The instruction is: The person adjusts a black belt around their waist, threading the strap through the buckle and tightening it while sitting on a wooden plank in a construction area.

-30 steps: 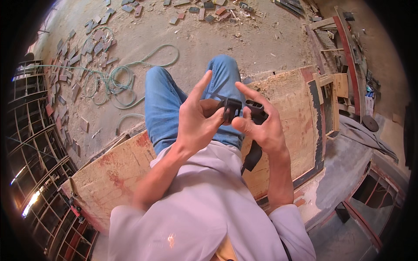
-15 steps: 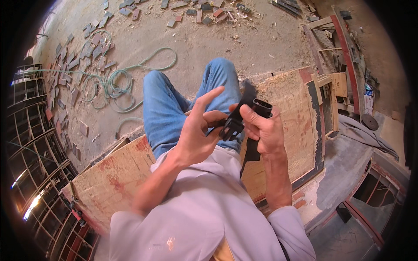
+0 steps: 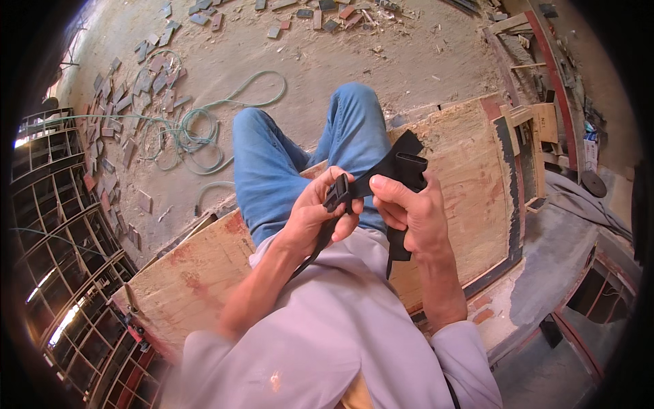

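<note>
My left hand (image 3: 308, 219) is closed on a black plastic buckle (image 3: 338, 193), pinched between thumb and fingers. A black strap (image 3: 375, 177) runs from the buckle toward the right. My right hand (image 3: 421, 217) grips this strap, its thumb pressed on it just right of the buckle. Wide black webbing folds and loops above the right fingers, and another black piece (image 3: 398, 247) hangs below that hand. A thinner strap tail trails down from the left hand toward my shirt. Both hands are over my lap, above blue jeans (image 3: 266, 177).
I sit on a worn wooden board (image 3: 456, 198). A green hose (image 3: 197, 129) lies coiled on the dusty floor, with scattered tile pieces (image 3: 128, 151) around it. Metal grilles (image 3: 61, 232) stand at left. Wooden frames (image 3: 545, 88) and a grey cloth (image 3: 579, 198) are at right.
My left hand has turned and closed on the buckle, its raised index finger now curled in. The strap now stretches between both hands, and the right hand's webbing has turned.
</note>
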`<act>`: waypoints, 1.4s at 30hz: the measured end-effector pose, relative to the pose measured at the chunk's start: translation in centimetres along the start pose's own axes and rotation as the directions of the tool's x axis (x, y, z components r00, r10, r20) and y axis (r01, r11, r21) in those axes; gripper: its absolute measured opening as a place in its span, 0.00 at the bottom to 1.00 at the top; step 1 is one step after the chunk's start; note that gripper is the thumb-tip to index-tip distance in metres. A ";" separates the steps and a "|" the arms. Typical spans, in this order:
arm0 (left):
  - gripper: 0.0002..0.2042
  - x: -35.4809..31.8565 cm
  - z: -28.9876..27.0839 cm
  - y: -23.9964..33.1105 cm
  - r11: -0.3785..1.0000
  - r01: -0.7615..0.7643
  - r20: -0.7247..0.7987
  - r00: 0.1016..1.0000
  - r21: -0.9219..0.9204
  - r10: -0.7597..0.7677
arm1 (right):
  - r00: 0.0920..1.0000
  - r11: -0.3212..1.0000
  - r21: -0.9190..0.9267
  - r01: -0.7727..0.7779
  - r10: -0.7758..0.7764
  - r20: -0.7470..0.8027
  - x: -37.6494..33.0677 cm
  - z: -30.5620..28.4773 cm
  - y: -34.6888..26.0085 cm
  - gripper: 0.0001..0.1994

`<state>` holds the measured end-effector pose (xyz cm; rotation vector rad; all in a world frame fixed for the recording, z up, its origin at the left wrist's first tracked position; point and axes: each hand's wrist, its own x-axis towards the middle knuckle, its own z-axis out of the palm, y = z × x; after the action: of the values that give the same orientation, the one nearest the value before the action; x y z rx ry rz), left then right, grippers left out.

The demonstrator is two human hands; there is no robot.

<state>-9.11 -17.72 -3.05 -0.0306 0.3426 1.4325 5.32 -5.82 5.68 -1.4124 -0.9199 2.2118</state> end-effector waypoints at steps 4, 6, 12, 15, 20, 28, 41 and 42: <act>0.18 -0.1 -0.9 -0.1 0.982 0.039 0.074 0.997 -0.183 -0.026 | 1.000 1.000 0.007 -0.006 0.006 -0.029 -0.9 1.6 -0.1 0.10; 0.18 -0.2 -1.5 -0.3 0.951 0.086 0.052 0.996 -0.297 -0.074 | 0.999 1.000 0.004 0.017 -0.017 0.029 -0.9 1.4 0.3 0.11; 0.22 -0.1 -2.4 -1.1 0.884 0.063 0.065 0.997 -0.464 -0.037 | 0.996 0.996 0.058 -0.063 0.059 0.069 0.4 0.1 1.2 0.09; 0.22 0.3 -2.6 -1.3 0.879 0.054 0.106 0.994 -0.473 -0.004 | 0.999 0.996 0.084 -0.012 0.008 0.047 0.7 0.8 1.5 0.10; 0.18 0.5 -2.5 -1.6 0.955 -0.137 -0.170 0.981 -0.263 0.094 | 0.997 0.998 -0.049 0.027 -0.024 0.072 0.6 1.0 1.8 0.08; 0.19 -0.3 -3.2 -1.0 0.935 -0.126 -0.205 0.977 -0.330 0.060 | 0.986 0.912 -0.374 0.168 -0.155 0.065 0.0 3.1 5.1 0.15; 0.42 -4.2 -2.9 5.7 0.885 -0.106 -0.188 0.959 0.453 0.212 | 0.970 0.965 -0.136 -0.225 0.235 0.065 0.5 2.8 5.8 0.08; 0.43 -4.7 -2.2 6.1 0.831 -0.100 -0.140 0.968 0.546 0.208 | 0.974 0.970 -0.149 -0.191 0.206 0.093 0.5 2.9 5.9 0.08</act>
<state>-15.92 -21.81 -2.83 0.3249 0.9207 1.4524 2.79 -10.79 2.11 -1.5199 -1.0264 2.4340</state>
